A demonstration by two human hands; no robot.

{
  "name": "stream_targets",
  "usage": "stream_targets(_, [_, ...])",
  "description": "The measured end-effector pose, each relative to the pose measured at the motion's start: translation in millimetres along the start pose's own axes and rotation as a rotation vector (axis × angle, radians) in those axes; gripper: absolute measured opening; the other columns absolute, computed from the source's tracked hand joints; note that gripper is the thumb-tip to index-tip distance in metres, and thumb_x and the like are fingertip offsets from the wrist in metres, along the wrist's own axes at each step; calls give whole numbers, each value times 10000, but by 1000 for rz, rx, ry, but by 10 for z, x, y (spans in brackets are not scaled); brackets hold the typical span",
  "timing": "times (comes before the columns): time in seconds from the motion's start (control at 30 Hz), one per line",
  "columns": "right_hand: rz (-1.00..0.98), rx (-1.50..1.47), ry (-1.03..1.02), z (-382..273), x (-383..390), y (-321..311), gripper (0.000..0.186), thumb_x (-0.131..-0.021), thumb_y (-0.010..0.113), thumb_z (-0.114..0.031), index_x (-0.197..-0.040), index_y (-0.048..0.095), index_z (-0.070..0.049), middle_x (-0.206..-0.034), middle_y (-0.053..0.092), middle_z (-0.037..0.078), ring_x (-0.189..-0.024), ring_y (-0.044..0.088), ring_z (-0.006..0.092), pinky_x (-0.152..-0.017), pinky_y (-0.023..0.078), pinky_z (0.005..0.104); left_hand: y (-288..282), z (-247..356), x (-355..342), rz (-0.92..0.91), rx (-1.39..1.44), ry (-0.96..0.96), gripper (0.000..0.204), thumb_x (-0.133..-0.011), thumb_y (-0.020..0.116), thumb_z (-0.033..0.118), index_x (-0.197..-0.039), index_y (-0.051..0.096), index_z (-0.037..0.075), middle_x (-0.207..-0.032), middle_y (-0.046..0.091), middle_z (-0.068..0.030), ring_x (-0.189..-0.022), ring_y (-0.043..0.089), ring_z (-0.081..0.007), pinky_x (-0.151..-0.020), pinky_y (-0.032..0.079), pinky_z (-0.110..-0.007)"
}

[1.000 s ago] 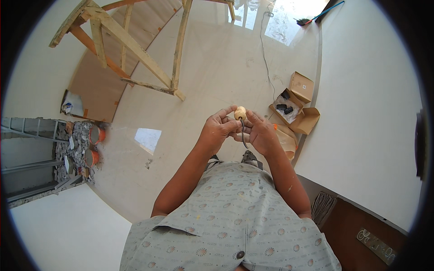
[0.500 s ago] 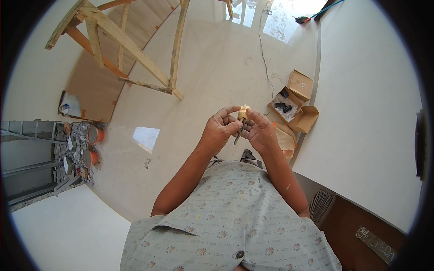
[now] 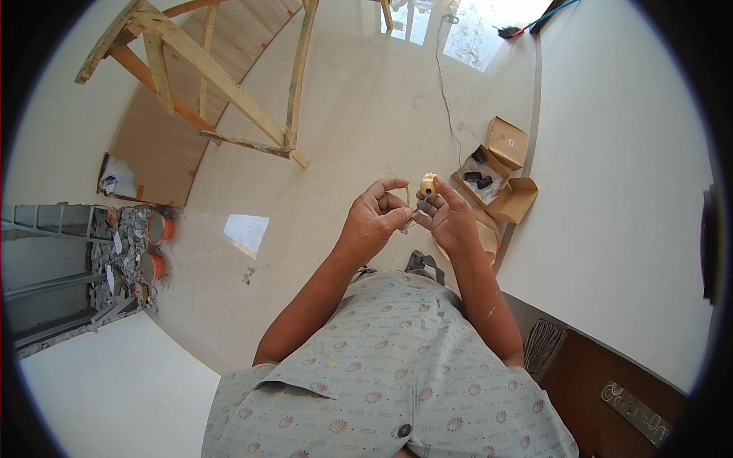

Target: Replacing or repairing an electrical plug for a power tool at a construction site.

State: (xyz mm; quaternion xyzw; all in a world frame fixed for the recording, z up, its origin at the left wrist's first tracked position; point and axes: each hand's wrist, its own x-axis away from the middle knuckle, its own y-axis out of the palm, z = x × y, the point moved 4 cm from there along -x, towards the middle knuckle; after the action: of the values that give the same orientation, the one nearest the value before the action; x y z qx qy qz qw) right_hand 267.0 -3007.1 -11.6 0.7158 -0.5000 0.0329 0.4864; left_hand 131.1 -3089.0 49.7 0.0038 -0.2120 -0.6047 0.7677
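Both of my hands are raised in front of my body, close together. Between the thumb and fingers of my right hand (image 3: 449, 223) is a small yellowish rounded piece (image 3: 429, 182) with a dark hole facing me. My left hand (image 3: 370, 223) pinches a thin dark grey rod (image 3: 418, 208) between thumb and forefinger. The rod slants up to the right, its far end at the piece's hole; how deep it sits inside I cannot tell. A thin pale loop (image 3: 407, 200) shows beside my left fingertips. The piece's exact kind is too small to make out.
On the floor to the right stands an open cardboard box (image 3: 495, 200) with black parts inside. A grey cord (image 3: 445, 99) runs beyond it. A wooden trestle (image 3: 229, 80) stands far left; orange buckets (image 3: 156, 267) and rubble lie left. A white surface (image 3: 611, 191) spans the right.
The yellowish piece has moved right and slightly up with my right hand, and its hole now faces me. My left hand stays near its place, still pinching the rod.
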Motion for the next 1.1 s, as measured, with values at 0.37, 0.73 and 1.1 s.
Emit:
stream_targets(0.37, [-6,96,-40,-54,161,144,352,-905,630,-286,-1063,482,-8,-951,591,139,-816,631,232,-673,580,405,-23,-66,-11,41,72,-17,491,-843,673,70,-1260,462,-79,-842,633,-73,-749,591,-111,-705,493,-234])
stream_targets(0.73, [-109,47,-39,47,131,153,335,-922,605,-256,-1071,458,6,-954,600,154,-799,657,250,-681,589,387,-20,-144,4,81,160,-32,283,-853,675,109,-1057,609,-75,-836,638,-65,-711,564,-93,-648,481,-229])
stream_targets(1.1, [-250,61,-65,67,186,166,323,-957,546,-185,-1212,474,1,-1034,624,159,-842,658,231,-732,569,361,-39,-236,8,105,175,-77,250,-896,607,162,-1061,605,-25,-822,623,-31,-711,556,-76,-657,477,-226])
